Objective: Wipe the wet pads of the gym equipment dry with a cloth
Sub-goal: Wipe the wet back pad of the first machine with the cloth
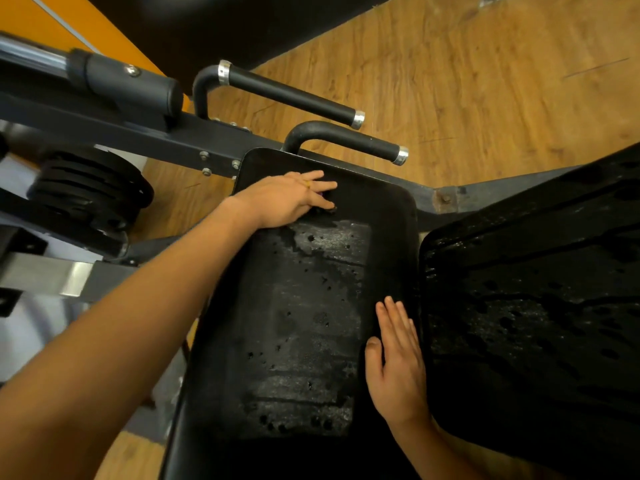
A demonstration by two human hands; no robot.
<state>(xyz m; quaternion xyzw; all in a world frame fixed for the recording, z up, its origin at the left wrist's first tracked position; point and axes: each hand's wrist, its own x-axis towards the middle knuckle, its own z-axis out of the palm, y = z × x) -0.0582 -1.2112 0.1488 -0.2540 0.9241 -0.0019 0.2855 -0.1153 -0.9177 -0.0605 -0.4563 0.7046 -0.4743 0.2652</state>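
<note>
- Left hand (287, 199) is lying flat at the far end of the black rectangular vinyl seat pad (294, 323), fingers straight and close together, pressing down near the far rounded edge.
- A small dark bit (328, 206) is showing under the left fingertips; it is too small to tell whether it is the cloth.
- Right hand (398, 368) is resting palm-down along the seat pad's right edge, fingers straight and together, thumb slightly apart.
- The seat pad's middle is showing a greyish speckled sheen with dark spots, lying open between the two hands.
- A second black vinyl pad (536, 306) is sitting just beside the seat pad's right edge across a narrow gap, carrying droplets and streaks.
- Two black bent handle bars with chrome ends (294, 93) are jutting out beyond the far edge, the nearer one close to the pad corner.
- The dark grey steel frame (166, 140) and stacked black weight plates (93, 192) are crowding the left side.
- Brown wood-look floor (467, 81) is lying open beyond the pads.
</note>
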